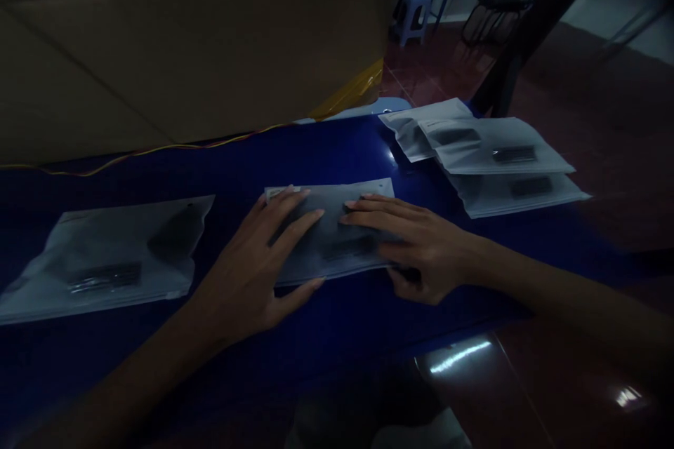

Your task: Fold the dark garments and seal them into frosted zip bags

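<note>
The left hand [258, 263] spreads loosely over the middle frosted bag [333, 230], which lies on the blue tabletop [326, 151]; the right hand [424, 249] touches it, though whether it pinches the edge is unclear.

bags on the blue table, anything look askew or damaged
The stacked bags at right look askew: they overlap unevenly, edges out of line. The left bag looks wrinkled. No spill or tear shows, though the picture is dim.
</note>
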Available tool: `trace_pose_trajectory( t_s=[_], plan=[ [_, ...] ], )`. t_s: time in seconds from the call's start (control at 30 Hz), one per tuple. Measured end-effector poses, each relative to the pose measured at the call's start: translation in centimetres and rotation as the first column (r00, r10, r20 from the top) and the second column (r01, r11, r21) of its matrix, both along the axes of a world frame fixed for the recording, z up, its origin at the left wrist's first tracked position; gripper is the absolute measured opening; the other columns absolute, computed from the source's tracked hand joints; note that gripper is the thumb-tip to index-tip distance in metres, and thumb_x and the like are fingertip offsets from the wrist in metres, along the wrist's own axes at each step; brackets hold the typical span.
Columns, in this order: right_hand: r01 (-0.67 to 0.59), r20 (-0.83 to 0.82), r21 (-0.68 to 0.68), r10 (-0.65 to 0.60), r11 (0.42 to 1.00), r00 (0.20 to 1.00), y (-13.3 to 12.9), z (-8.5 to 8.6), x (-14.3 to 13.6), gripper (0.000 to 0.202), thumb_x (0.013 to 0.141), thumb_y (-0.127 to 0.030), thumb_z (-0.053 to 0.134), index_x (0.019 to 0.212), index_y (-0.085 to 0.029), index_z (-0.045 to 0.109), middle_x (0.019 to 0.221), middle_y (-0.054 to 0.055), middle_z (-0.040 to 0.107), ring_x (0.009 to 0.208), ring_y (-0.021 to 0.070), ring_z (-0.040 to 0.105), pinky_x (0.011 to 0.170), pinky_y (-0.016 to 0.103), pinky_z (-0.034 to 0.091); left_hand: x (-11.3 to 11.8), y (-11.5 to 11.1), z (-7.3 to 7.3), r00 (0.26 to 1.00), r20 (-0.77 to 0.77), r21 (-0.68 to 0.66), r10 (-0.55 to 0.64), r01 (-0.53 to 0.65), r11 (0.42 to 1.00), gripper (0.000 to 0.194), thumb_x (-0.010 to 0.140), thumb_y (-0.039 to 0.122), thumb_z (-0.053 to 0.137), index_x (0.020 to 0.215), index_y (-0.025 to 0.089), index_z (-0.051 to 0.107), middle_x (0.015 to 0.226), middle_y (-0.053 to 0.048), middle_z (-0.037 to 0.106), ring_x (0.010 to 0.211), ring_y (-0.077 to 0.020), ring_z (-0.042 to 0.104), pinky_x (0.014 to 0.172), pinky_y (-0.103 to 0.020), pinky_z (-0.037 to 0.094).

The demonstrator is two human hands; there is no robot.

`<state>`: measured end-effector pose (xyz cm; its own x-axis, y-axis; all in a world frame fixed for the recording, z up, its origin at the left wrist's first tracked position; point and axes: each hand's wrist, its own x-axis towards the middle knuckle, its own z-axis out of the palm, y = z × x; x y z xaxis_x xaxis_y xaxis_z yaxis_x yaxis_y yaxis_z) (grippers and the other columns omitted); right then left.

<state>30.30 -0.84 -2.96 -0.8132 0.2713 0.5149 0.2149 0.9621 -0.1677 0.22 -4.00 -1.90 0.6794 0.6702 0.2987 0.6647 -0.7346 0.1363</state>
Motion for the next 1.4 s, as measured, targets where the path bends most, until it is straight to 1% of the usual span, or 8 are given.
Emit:
trace_pose_trajectory(
  t_s=[0.07, 0.2, 0.3, 0.4, 0.5, 0.8, 1.07, 1.4],
  plan=[
    [0.015, -0.062, 0.036, -0.012, 0.999, 0.998, -0.1, -0.2, -0.2, 0.014, 0.091, -0.024, 0.064, 0.092, -0.012, 0.071, 0.138, 0.025, 0.067, 0.14, 0.0356, 0.06, 0.114, 0.056, 0.054, 0.3, 0.0, -0.5, 0.998, -0.065, 0.0, 0.001, -0.001, 1.0, 0.077, 0.106, 0.049, 0.054, 0.167, 0.014, 0.025, 0.171, -0.024, 0.032, 0.161, -0.0442, 0.026, 0.125, -0.071, 0.03],
    [0.193, -0.133, 0.122, -0.176, 0.974, 0.975, -0.2, -0.8, -0.9, 0.036, 0.102, -0.025, 0.061, 0.13, -0.004, 0.062, 0.133, 0.025, 0.071, 0.132, 0.0305, 0.066, 0.105, 0.049, 0.062, 0.9, -0.3, -1.1, 0.996, -0.09, 0.035, 0.018, -0.015, 0.999, 0.084, 0.106, 0.057, 0.052, 0.17, 0.012, 0.02, 0.171, -0.026, 0.03, 0.163, -0.0461, 0.016, 0.125, -0.074, 0.024],
    [0.206, 0.004, 0.085, -0.207, 0.975, 0.978, -0.4, -0.9, -1.4, 0.058, 0.106, -0.037, 0.057, 0.151, -0.002, 0.048, 0.152, 0.026, 0.059, 0.15, 0.0328, 0.05, 0.12, 0.056, 0.049, 1.2, -0.5, -1.3, 0.997, -0.083, 0.043, 0.004, 0.0, 0.999, 0.09, 0.106, 0.062, 0.05, 0.17, 0.009, 0.016, 0.172, -0.028, 0.026, 0.163, -0.0464, 0.015, 0.125, -0.073, 0.025],
    [0.181, 0.149, 0.047, -0.186, 0.982, 0.971, -0.6, -0.9, -1.7, 0.073, 0.108, -0.049, 0.052, 0.161, 0.0, 0.035, 0.166, 0.024, 0.043, 0.161, 0.0339, 0.031, 0.13, 0.06, 0.031, 1.2, -0.6, -1.5, 0.995, -0.098, 0.019, 0.0, 0.002, 1.0, 0.094, 0.106, 0.065, 0.048, 0.171, 0.008, 0.012, 0.174, -0.027, 0.022, 0.164, -0.0462, 0.014, 0.125, -0.071, 0.029],
    [0.201, 0.22, 0.009, -0.198, 0.98, 0.955, -0.7, -1.0, -1.7, 0.083, 0.108, -0.057, 0.049, 0.165, -0.001, 0.027, 0.172, 0.023, 0.032, 0.164, 0.0359, 0.018, 0.133, 0.062, 0.021, 1.0, -0.5, -1.6, 0.994, -0.109, -0.008, 0.007, -0.008, 1.0, 0.096, 0.106, 0.067, 0.046, 0.172, 0.01, 0.006, 0.176, -0.025, 0.021, 0.164, -0.0444, 0.016, 0.125, -0.068, 0.032],
    [0.209, 0.292, -0.08, -0.177, 0.975, 0.94, -0.7, -1.3, -1.7, 0.09, 0.107, -0.063, 0.046, 0.168, -0.002, 0.019, 0.177, 0.021, 0.019, 0.166, 0.0357, 0.007, 0.134, 0.059, 0.02, 0.9, -0.5, -1.9, 0.989, -0.146, -0.072, 0.004, -0.015, 0.997, 0.103, 0.103, 0.074, 0.044, 0.172, 0.014, -0.003, 0.178, -0.021, 0.014, 0.165, -0.04, 0.015, 0.129, -0.062, 0.03],
    [0.205, 0.3, -0.078, -0.173, 0.976, 0.938, -0.6, -1.2, -1.7, 0.093, 0.105, -0.062, 0.051, 0.168, -0.002, 0.018, 0.176, 0.021, 0.02, 0.166, 0.0352, 0.008, 0.133, 0.058, 0.024, 1.0, -0.6, -1.6, 0.988, -0.152, -0.076, 0.005, -0.017, 0.997, 0.101, 0.104, 0.071, 0.044, 0.172, 0.013, -0.002, 0.177, -0.022, 0.017, 0.164, -0.0398, 0.018, 0.125, -0.061, 0.039],
    [0.21, 0.257, -0.029, -0.196, 0.977, 0.946, -0.8, -0.9, -1.9, 0.089, 0.104, -0.057, 0.056, 0.165, 0.001, 0.026, 0.173, 0.024, 0.029, 0.164, 0.0361, 0.018, 0.132, 0.058, 0.029, 1.2, -0.5, -1.7, 0.982, -0.188, 0.105, 0.028, -0.008, 0.994, 0.086, 0.109, 0.061, 0.038, 0.17, 0.006, 0.013, 0.171, -0.025, 0.034, 0.159, -0.0371, 0.035, 0.123, -0.054, 0.045]
  ],
)
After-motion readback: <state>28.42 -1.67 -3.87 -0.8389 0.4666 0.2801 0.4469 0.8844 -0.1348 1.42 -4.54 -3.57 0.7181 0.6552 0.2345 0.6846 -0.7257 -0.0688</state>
